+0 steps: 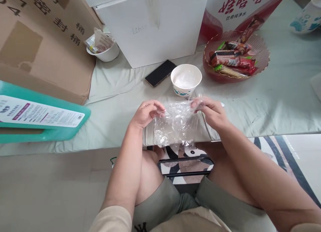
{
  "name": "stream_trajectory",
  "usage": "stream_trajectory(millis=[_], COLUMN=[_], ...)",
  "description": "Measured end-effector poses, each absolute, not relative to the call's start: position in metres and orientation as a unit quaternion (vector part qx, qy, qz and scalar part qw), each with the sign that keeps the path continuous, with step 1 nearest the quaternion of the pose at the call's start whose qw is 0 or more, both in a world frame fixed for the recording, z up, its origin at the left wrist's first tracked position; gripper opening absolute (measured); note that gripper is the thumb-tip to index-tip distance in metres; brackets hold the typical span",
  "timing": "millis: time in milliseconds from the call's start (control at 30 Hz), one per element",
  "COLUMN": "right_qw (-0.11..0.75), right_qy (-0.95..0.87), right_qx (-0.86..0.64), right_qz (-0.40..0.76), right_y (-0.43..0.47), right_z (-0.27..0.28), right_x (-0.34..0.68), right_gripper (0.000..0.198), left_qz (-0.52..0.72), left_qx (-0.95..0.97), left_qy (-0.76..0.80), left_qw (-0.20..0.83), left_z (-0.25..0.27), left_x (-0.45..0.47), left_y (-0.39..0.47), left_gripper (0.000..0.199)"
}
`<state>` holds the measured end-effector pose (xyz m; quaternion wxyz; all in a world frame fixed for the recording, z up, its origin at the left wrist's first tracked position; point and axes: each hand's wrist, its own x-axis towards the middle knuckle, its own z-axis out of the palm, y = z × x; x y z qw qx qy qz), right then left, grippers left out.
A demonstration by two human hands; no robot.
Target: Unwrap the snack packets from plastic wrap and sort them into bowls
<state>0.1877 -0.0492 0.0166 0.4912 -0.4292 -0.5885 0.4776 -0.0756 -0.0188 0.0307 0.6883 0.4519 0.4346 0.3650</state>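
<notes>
A crumpled, see-through plastic film [173, 123] is stretched between the two hands at the near edge of the desk [117, 130], its lower part hanging over that edge. Glare and folds make its outline hard to follow, and whether it is a bag or a single layer cannot be told. The left hand [145, 114] pinches one side between thumb and fingers; the right hand [212, 112] pinches the opposite upper corner, its fingertips blurred behind the plastic. A small white thing [222, 104] shows just beyond the right hand, mostly hidden by it.

Just behind the film stands a paper bowl [184, 91]; the pale contents are hard to make out. Beside it, farther from the near edge, lies a dark phone [159, 74]. Right of the paper bowl, a red basket [225, 77] holds wrapped snacks [233, 59], overlapping one another.

Toward the far edge stand a white box [155, 31] and a red-and-white box [212, 22], both cut off at the top, and a white bowl [107, 54] with packets [100, 43] too jumbled to tell apart. At the desk's left end, a cardboard box [60, 71] and a green jug [79, 125] run out of view. A patterned cup [307, 19] near the far right corner is cropped too.
</notes>
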Motion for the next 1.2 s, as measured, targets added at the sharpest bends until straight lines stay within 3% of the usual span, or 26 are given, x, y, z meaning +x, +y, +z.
stream_trajectory(millis=[100, 167, 267, 367, 400, 467, 533, 667, 767, 867, 967, 1200], right_qw=[0.491, 0.475, 0.477, 0.493, 0.479, 0.436, 0.437, 0.493, 0.406, 0.369, 0.413, 0.394], right_qy=[-0.574, -0.577, -0.561, -0.491, -0.48, -0.494, -0.511, -0.47, -0.508, -0.516, -0.474, -0.55], right_qx=[-0.438, -0.463, -0.499, -0.483, -0.479, -0.485, -0.485, -0.461, -0.477, -0.504, -0.517, -0.513], right_qz=[0.487, 0.476, 0.457, 0.531, 0.557, 0.575, 0.559, 0.569, 0.591, 0.586, 0.581, 0.529], right_y=[-0.05, -0.051, -0.053, -0.053, -0.053, -0.052, -0.052, -0.052, -0.051, -0.051, -0.05, -0.049], right_z=[0.016, 0.017, 0.018, 0.018, 0.018, 0.018, 0.017, 0.019, 0.02, 0.02, 0.02, 0.018], right_x=[0.188, 0.186, 0.181, 0.177, 0.176, 0.174, 0.173, 0.17, 0.171, 0.173, 0.176, 0.173], right_gripper=[0.04, 0.047, 0.02, 0.049, 0.051, 0.034, 0.022, 0.023, 0.024, 0.022, 0.022, 0.019], left_qz=[0.386, 0.386, 0.384, 0.423, 0.44, 0.465, 0.445, 0.334, 0.358, 0.387, 0.439, 0.466], left_qx=[0.468, 0.503, 0.524, 0.484, 0.466, 0.427, 0.399, 0.411, 0.411, 0.406, 0.418, 0.516], left_qy=[0.457, 0.486, 0.491, 0.457, 0.447, 0.432, 0.425, 0.457, 0.469, 0.459, 0.454, 0.495], left_qw=[0.65, 0.601, 0.581, 0.615, 0.624, 0.644, 0.68, 0.715, 0.695, 0.688, 0.653, 0.521], left_z=[0.025, 0.021, 0.019, 0.023, 0.025, 0.03, 0.033, 0.032, 0.031, 0.031, 0.028, 0.012], left_x=[-0.074, -0.07, -0.066, -0.067, -0.068, -0.071, -0.072, -0.066, -0.061, -0.059, -0.058, -0.059], left_y=[-0.017, -0.017, -0.017, -0.016, -0.016, -0.015, -0.015, -0.019, -0.021, -0.019, -0.016, -0.01], left_gripper=[0.029, 0.026, 0.015, 0.038, 0.046, 0.057, 0.055, 0.039, 0.034, 0.049, 0.059, 0.036])
